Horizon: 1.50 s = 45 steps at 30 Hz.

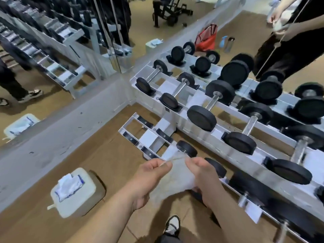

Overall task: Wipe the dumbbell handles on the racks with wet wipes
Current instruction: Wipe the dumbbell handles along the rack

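Both bare forearms [108, 213] reach forward side by side, wrists angled inward. The left grip [151, 174] pinches a wipe [175, 181] by its top edge between thumb and curled fingers; the right grip [204, 174] holds the opposite edge, fingers curled round it.

no text readable anywhere. wipes pack [75, 199] on the floor left of the rack [177, 125]: blue-edged label [78, 180] on top, print too blurry to read. white tags [253, 211] on the rack's front rail: too small/blurred to tell any writing. dumbbell end caps [201, 118] on the rack: dark, any nos. or brand illegible. red bag [206, 39] behind the rack: markings unreadable.
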Available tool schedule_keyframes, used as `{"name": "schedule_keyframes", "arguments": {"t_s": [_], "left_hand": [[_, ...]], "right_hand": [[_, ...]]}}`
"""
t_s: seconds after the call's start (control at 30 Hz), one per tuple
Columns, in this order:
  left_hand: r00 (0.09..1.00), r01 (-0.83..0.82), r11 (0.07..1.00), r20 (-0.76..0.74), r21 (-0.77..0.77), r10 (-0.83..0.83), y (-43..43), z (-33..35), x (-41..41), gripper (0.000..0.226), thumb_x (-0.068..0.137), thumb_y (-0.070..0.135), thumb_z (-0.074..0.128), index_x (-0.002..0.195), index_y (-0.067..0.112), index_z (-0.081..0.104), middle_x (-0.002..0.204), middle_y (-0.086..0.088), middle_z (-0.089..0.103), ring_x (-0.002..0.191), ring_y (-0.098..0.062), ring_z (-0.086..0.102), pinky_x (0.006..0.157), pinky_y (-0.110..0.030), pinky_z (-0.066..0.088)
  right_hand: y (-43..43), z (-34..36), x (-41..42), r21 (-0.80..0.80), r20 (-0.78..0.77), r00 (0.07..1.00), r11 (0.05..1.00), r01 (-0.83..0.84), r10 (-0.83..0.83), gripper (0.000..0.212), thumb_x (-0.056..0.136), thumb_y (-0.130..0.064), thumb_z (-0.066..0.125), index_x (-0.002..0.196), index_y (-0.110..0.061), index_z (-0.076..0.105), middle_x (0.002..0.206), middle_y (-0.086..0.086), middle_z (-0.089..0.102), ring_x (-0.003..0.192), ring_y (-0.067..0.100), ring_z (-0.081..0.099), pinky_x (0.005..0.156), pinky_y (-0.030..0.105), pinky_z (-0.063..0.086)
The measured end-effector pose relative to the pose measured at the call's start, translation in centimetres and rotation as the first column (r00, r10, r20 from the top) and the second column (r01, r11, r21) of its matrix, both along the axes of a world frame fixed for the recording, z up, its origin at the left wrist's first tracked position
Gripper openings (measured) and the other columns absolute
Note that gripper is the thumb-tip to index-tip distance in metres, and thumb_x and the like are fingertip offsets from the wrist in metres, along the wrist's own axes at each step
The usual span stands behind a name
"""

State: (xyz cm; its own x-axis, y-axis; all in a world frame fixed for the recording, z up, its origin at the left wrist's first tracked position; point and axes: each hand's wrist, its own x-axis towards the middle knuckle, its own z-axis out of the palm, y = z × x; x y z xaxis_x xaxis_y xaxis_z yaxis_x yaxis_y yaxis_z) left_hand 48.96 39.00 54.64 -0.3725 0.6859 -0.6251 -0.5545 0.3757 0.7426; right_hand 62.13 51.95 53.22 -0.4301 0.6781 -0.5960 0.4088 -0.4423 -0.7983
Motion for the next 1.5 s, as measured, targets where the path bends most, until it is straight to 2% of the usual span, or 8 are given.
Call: {"name": "schedule_keyframes", "arguments": {"t_s": [0.13,0.3,0.4,0.57,0.8,0.93,1.23,1.5], "left_hand": [[0.991,0.092,0.994,0.102,-0.064,-0.086,2.8,-2.4,-3.9,0.024,0.080,0.026,0.087,0.095,0.015,0.072,0.103,-0.019,0.074,0.087,-0.029,0.069,0.081,-0.041,0.055],[0.960,0.149,0.979,0.256,-0.138,-0.109,5.1,-6.5,-8.3,0.037,0.080,0.010,0.084,0.114,0.006,0.068,0.101,-0.020,0.073,0.080,-0.030,0.073,0.059,-0.037,0.061],[0.929,0.228,0.966,0.324,-0.121,-0.179,7.5,-10.5,-10.9,0.061,0.070,0.022,0.089,0.123,0.006,0.063,0.106,-0.023,0.068,0.085,-0.035,0.070,0.069,-0.040,0.058],[0.909,0.242,0.967,0.368,-0.077,-0.198,10.7,-19.5,-14.9,0.042,0.085,0.016,0.078,0.122,0.002,0.063,0.102,-0.023,0.069,0.081,-0.033,0.071,0.060,-0.037,0.061],[0.942,0.332,0.942,-0.058,0.040,-0.330,15.9,-31.1,-17.0,0.010,0.092,0.015,0.069,0.088,0.006,0.066,0.077,-0.017,0.059,0.069,-0.027,0.056,0.065,-0.035,0.048],[0.704,0.455,0.878,-0.543,-0.152,-0.458,19.0,-40.0,-13.8,0.008,0.091,0.025,0.072,0.084,0.022,0.069,0.079,0.009,0.066,0.074,-0.012,0.061,0.070,-0.028,0.047],[0.579,0.652,0.750,-0.567,-0.111,-0.586,22.1,-47.9,-12.2,0.034,0.081,-0.004,0.052,0.088,0.023,0.072,0.070,0.003,0.065,0.057,-0.011,0.059,0.058,-0.026,0.052],[0.500,0.612,0.765,-0.650,-0.202,-0.572,22.8,-49.3,-11.3,0.024,0.086,0.038,0.078,0.096,0.021,0.064,0.077,0.009,0.069,0.058,0.003,0.062,0.053,-0.013,0.044]], "right_hand": [[2.7,-3.3,-3.0,-0.128,0.059,0.987,0.980,0.155,-0.149,0.017,0.093,-0.039,0.071,0.083,-0.025,0.076,0.087,0.003,0.078,0.090,0.029,0.074,0.086,0.049,0.061],[4.4,-6.8,-4.7,-0.112,0.064,0.951,0.945,0.307,-0.301,0.025,0.093,-0.044,0.071,0.080,-0.022,0.074,0.084,0.014,0.070,0.077,0.025,0.064,0.068,0.040,0.049],[5.3,-10.4,-6.4,-0.060,0.080,0.940,0.940,0.336,-0.331,0.035,0.093,-0.046,0.071,0.083,-0.013,0.074,0.081,0.015,0.070,0.070,0.023,0.061,0.061,0.032,0.044],[5.3,-20.1,-8.3,-0.074,0.129,0.891,0.891,0.447,-0.436,0.034,0.096,-0.040,0.069,0.077,-0.013,0.064,0.062,0.016,0.053,0.050,0.022,0.047,0.052,0.032,0.036],[5.4,-35.6,-9.3,0.195,0.159,0.875,0.883,0.427,-0.458,0.036,0.104,-0.038,0.054,0.084,-0.007,0.055,0.068,0.006,0.052,0.058,0.017,0.050,0.060,0.033,0.037],[6.1,-43.1,-8.7,0.358,0.139,0.896,0.865,0.351,-0.421,0.039,0.103,-0.034,0.054,0.075,-0.007,0.049,0.064,0.004,0.043,0.058,0.012,0.042,0.058,0.026,0.033],[8.7,-50.9,-9.2,0.420,-0.004,0.914,0.829,0.370,-0.407,0.022,0.096,-0.026,0.059,0.078,-0.014,0.065,0.073,-0.003,0.068,0.066,0.007,0.057,0.058,0.017,0.042],[9.5,-51.4,-9.8,0.293,-0.202,0.841,0.789,0.541,-0.502,0.024,0.086,-0.039,0.071,0.079,-0.016,0.067,0.063,0.005,0.056,0.061,0.019,0.051,0.061,0.033,0.043]]}}
